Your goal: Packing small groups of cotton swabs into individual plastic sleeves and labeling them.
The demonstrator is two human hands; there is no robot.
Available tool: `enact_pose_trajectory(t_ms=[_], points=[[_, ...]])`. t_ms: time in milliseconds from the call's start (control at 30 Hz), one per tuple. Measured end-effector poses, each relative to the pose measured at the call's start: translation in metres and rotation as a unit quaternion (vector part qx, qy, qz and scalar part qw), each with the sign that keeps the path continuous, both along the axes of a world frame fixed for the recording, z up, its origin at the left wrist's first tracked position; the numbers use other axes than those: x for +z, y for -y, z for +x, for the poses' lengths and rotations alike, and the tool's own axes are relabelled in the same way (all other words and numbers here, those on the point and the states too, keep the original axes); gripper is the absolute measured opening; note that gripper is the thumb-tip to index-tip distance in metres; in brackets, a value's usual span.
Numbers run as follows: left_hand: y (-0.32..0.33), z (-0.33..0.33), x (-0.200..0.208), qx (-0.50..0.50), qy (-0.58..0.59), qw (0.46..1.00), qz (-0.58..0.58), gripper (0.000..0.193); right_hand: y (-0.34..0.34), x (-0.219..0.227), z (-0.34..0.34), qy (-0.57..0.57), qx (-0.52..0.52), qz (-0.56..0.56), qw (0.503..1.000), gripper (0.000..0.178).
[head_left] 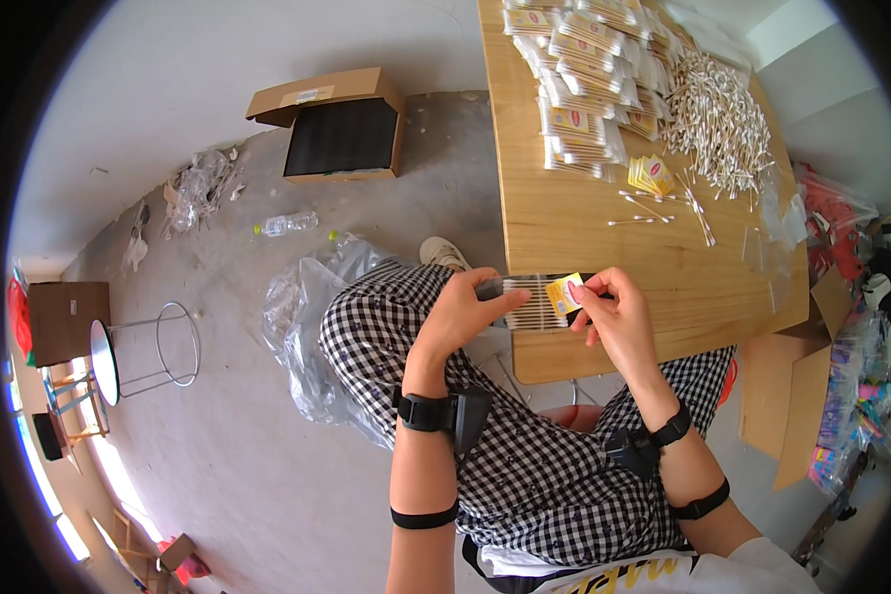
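Sitting at a pale wood-grained table (604, 233), gripping a flat row of pale-stemmed cotton swabs (532, 313) in the left hand (465, 305), pressing the thumb over its left end and closing the fingers behind, leaving little gap. Pinching a small yellow, white and red printed card (563, 296) with the right hand (614, 312), closing thumb and fingertips on its right side while curling the lower fingers loosely beneath. Holding the card over the right end of the row, and holding the row at the table's left edge, without being able to tell whether touching the wood. Facing, farther up the table, a heap of clear packets of swabs with yellow labels (584, 84), a large loose pile of white-tipped swabs (720, 124), a small fanned stack of yellow cards (650, 175) and, just below, a few scattered swabs (648, 206). Wearing black-and-white checked trousers (554, 455) and, on both forearms, black straps (424, 411). Having, on the grey floor, an open brown cardboard box (394, 139) and a clear plastic bottle (289, 225).
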State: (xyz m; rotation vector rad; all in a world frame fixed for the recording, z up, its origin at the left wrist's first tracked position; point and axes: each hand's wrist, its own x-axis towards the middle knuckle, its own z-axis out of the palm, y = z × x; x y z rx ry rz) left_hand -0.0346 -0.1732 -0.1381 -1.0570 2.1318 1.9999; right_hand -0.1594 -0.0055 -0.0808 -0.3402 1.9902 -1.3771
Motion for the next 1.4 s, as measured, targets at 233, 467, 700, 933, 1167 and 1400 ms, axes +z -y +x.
enact_pose_trajectory(t_ms=[233,467,700,933,1167,1400], points=[[0.0,0.001,0.006,0.003,-0.011,1.0,0.0,0.041,0.006,-0.001,0.009,-0.051,0.019,0.039,0.998,0.019],[0.004,-0.001,0.014,-0.033,0.02,0.999,0.037,0.072,0.006,-0.003,0.018,0.009,-0.006,0.029,1.0,0.017],[0.0,0.003,-0.001,0.0,-0.017,1.0,0.0,0.033,0.012,0.0,0.032,-0.074,0.031,0.032,0.996,0.018],[0.0,0.0,0.006,-0.003,-0.011,1.0,0.003,0.035,0.01,0.001,0.033,-0.066,0.034,0.056,0.996,0.017],[0.001,0.002,0.013,-0.011,-0.016,1.0,0.021,0.036,0.005,0.0,0.029,-0.247,0.137,0.146,0.948,0.018],[-0.001,0.005,0.018,-0.001,0.019,0.999,0.045,0.045,0.003,-0.035,0.024,-0.037,-0.034,-0.257,0.965,0.053]])
